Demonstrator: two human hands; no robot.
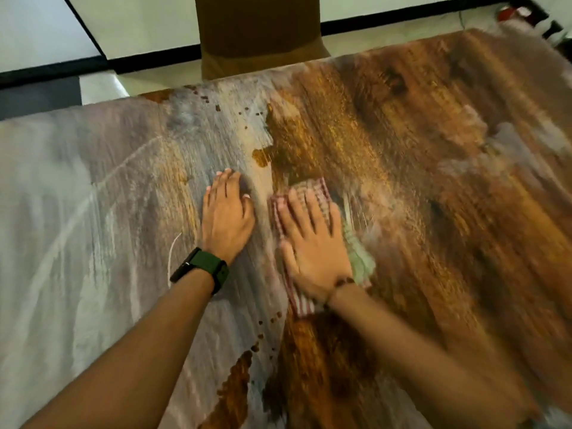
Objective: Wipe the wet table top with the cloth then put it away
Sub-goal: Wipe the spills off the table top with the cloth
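The table top [402,168] has a streaked brown and grey pattern and fills most of the view. A folded cloth [359,258], red-and-white striped with a pale green part, lies flat on it near the middle. My right hand [312,239] presses down on the cloth, fingers spread over it, pointing away from me. My left hand [227,215] rests flat on the bare table just left of the cloth, fingers slightly apart, holding nothing. A dark green watch sits on my left wrist. The picture is blurred on the right side.
A brown chair [257,35] stands at the table's far edge, pushed against it. Small items, one red [507,12], sit at the far right corner. Pale floor with dark lines shows beyond the table.
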